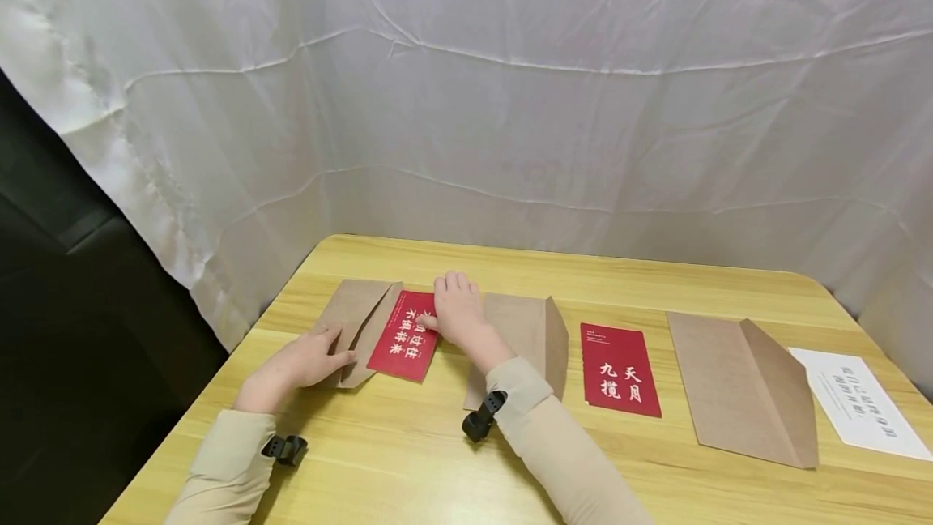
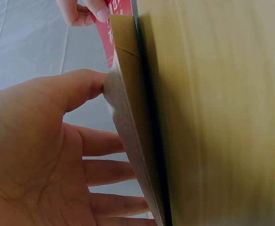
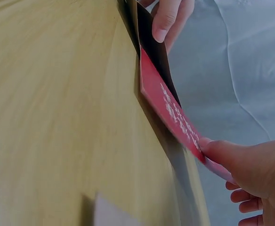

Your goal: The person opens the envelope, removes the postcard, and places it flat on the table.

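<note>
A red card (image 1: pixel 404 339) with white writing lies partly over the flap of the leftmost brown paper envelope (image 1: pixel 357 306). With its thumb on the printed face, my right hand (image 1: pixel 462 314) pinches the card at its right edge; the right wrist view shows the card (image 3: pixel 170 108) tilted, its far end at the envelope's mouth. My left hand (image 1: pixel 306 359) holds that envelope near its lower left. The left thumb is by the mouth, which gapes as a dark slit, and the fingers lie along the paper (image 2: pixel 121 99). Some left fingertips are hidden.
A second brown envelope (image 1: pixel 517 330) lies partly behind my right forearm. Further right are another red card (image 1: pixel 619 371), a third envelope (image 1: pixel 736 387) with its flap out, and a white card (image 1: pixel 860 403). A pale curtain (image 1: pixel 547 128) hangs behind the wooden table (image 1: pixel 394 460).
</note>
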Available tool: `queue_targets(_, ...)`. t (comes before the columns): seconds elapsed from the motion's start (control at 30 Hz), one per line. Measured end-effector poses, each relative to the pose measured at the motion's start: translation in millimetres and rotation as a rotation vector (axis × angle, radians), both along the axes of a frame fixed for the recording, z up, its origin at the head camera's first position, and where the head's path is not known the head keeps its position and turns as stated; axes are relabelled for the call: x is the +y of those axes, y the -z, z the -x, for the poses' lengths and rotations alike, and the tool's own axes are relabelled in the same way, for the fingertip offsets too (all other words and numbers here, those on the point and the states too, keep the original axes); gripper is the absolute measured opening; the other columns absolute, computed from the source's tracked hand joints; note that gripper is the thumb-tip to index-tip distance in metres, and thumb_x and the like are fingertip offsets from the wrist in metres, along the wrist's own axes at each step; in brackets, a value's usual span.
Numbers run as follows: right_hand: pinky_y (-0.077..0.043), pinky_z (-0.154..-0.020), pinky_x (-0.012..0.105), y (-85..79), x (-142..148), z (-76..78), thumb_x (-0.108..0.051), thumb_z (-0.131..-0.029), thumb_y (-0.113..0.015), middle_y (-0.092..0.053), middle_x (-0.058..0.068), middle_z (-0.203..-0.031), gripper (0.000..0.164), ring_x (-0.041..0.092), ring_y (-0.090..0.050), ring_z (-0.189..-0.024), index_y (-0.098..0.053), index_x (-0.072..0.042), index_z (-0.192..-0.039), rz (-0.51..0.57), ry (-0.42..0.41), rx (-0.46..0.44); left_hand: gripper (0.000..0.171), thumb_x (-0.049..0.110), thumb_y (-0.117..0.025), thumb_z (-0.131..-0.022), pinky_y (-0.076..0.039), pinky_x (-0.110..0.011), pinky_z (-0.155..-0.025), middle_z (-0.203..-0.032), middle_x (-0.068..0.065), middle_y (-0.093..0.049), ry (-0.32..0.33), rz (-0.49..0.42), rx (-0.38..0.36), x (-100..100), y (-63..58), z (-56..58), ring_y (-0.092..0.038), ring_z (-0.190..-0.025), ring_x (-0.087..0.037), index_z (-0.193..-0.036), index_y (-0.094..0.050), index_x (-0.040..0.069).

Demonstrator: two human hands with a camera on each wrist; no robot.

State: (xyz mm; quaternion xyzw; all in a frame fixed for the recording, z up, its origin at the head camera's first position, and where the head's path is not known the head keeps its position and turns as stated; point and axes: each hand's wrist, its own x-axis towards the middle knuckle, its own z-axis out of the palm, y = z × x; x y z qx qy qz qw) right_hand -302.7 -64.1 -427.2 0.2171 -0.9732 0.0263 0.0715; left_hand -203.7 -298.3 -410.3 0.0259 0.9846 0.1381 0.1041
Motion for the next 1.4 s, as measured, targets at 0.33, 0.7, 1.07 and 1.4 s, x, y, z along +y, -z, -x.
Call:
queue_targets(0.33,-0.043,-0.096,0.036,-1.0,14,-1.6,-0.06,-0.084,-0.065,-0.048,0.009,-0.117,0.073,0.023,-0.043,-0.11,-0.047,-0.004,-0.129,0.059,0.003,-0.042,0.072,0.042,-0.053,-0.096,-0.036,-0.06,-0.109,-0.147,-0.037,-0.035,0.003,0.006,0.005,-2,-0.3,1.5,-0.037,-0.135,-0.053,-0.144,-0.038,-0.01)
queue_targets(0.7,-0.043,-0.093,0.034,-0.7,27,-1.2,-0.057,-0.083,-0.067,-0.047,0.008,-0.112,0.072,0.022,-0.043,-0.108,-0.048,-0.005,-0.128,0.054,-0.003,-0.044,0.072,0.042,-0.052,-0.097,-0.034,-0.061,-0.11,-0.148,-0.038,-0.033,0.003,0.0,-0.001,-7,3.4,4.2,-0.035,-0.135,-0.054,-0.144,-0.037,-0.01)
queue_targets(1.07,-0.04,-0.091,0.033,3.6,33,-4.1,-0.059,-0.083,-0.066,-0.045,0.008,-0.11,0.071,0.022,-0.04,-0.107,-0.05,-0.005,-0.127,0.025,0.003,-0.073,0.074,0.042,-0.055,-0.095,-0.032,-0.063,-0.11,-0.148,-0.039,-0.03,0.007,-0.019,-0.021,-10,0.1,1.1,-0.032,-0.136,-0.055,-0.143,-0.036,-0.012)
queue_targets(1.4,-0.04,-0.094,0.035,8.2,31,-2.6,-0.06,-0.085,-0.064,-0.046,0.009,-0.115,0.074,0.024,-0.041,-0.111,-0.05,-0.004,-0.131,0.026,0.016,-0.112,0.074,0.039,-0.059,-0.093,-0.035,-0.062,-0.109,-0.146,-0.039,-0.034,-0.012,-0.03,-0.013,-8,-2.3,0.2,-0.034,-0.135,-0.055,-0.141,-0.039,-0.014)
